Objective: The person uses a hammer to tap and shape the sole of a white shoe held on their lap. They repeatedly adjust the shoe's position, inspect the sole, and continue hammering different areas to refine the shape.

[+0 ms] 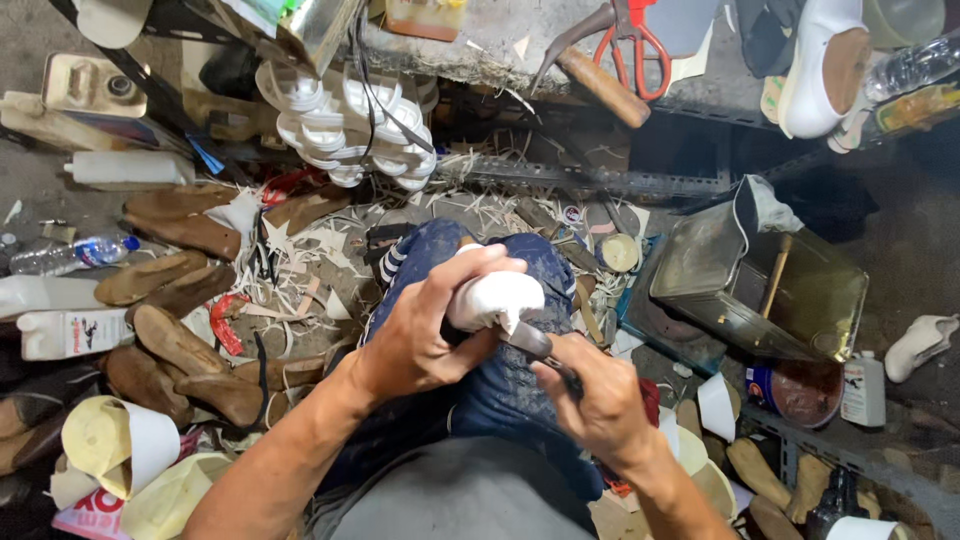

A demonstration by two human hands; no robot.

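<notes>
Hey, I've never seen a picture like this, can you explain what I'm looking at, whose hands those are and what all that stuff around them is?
This is one picture from a camera worn on a person's head, looking down at their own lap. The left hand wraps its grip around a white shoe piece resting on the knee. The right hand holds a knife with its blade against that piece. Around them the floor is cluttered: brown shoe soles on the left, pale trimmings, a metal tin on the right, and red-handled scissors on the ledge above.
</notes>
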